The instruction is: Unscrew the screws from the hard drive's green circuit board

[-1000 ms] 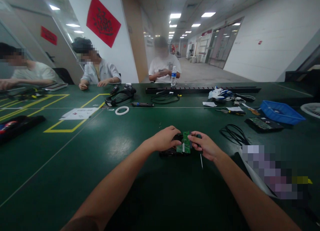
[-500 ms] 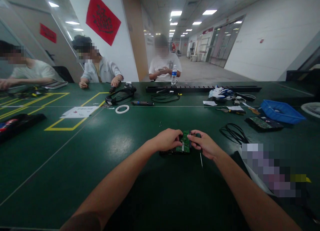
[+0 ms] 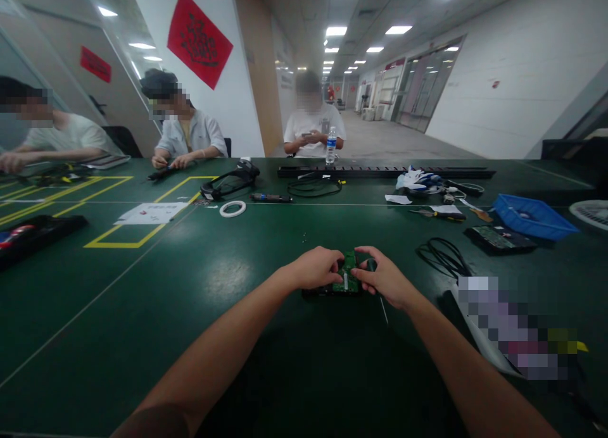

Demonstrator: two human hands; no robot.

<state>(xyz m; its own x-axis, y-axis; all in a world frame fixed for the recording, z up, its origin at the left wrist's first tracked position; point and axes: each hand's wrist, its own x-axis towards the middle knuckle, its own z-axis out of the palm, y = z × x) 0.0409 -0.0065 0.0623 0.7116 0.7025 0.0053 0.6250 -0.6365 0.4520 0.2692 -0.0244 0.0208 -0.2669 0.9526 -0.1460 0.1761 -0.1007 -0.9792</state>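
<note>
A green circuit board [image 3: 350,278] lies over a dark, flat unit on the table in front of me. My left hand [image 3: 319,266] grips the board's left side, thumb and fingers closed at its edge. At the board's right side is my right hand [image 3: 384,275], its fingertips against the edge. That same hand holds a screwdriver [image 3: 384,311], its dark handle tucked in the fingers and its thin shaft pointing down toward me. My fingers cover parts of the board and most of the handle.
Beyond my hands lie a white ring [image 3: 232,209], a black cable [image 3: 313,186] and a long black rail [image 3: 380,172]. To the right are a blue tray [image 3: 534,218], another board unit [image 3: 501,238], pliers [image 3: 441,214] and a coiled cable [image 3: 444,256]. Several people sit across the table.
The board has tipped flatter onto the dark unit. My right hand has shifted slightly, and the screwdriver shaft has swung a little. A person opposite has brought both hands together around a dark object.
</note>
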